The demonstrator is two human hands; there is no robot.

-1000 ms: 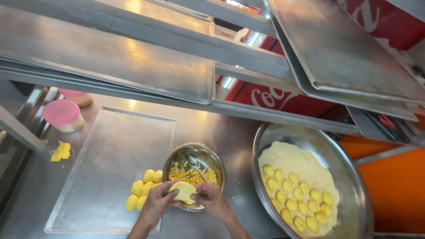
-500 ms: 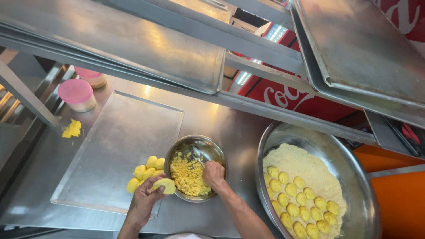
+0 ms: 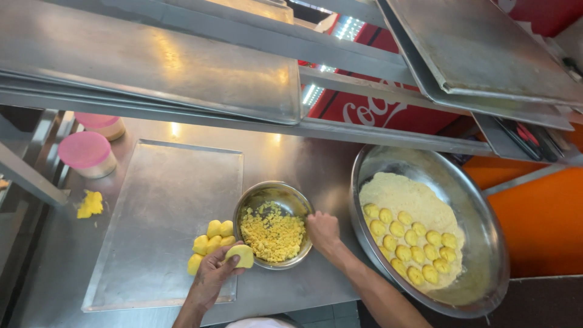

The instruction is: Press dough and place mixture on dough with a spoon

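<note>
My left hand holds a pale yellow dough ball just left of a small steel bowl filled with crumbly yellow filling. My right hand rests at the bowl's right rim, fingers curled; whether it holds any filling is hidden. Several shaped yellow pieces lie on the flat steel tray beside my left hand. A large steel basin on the right holds pale dough with several yellow balls on it.
Two pink-lidded tubs stand at the back left and a yellow scrap lies on the steel counter. Steel trays on a rack overhang the counter. A red cabinet stands behind.
My left hand carried the dough ball left, away from the bowl toward the tray's pile. My right hand moved to the bowl's right rim. The camera view shifted.
</note>
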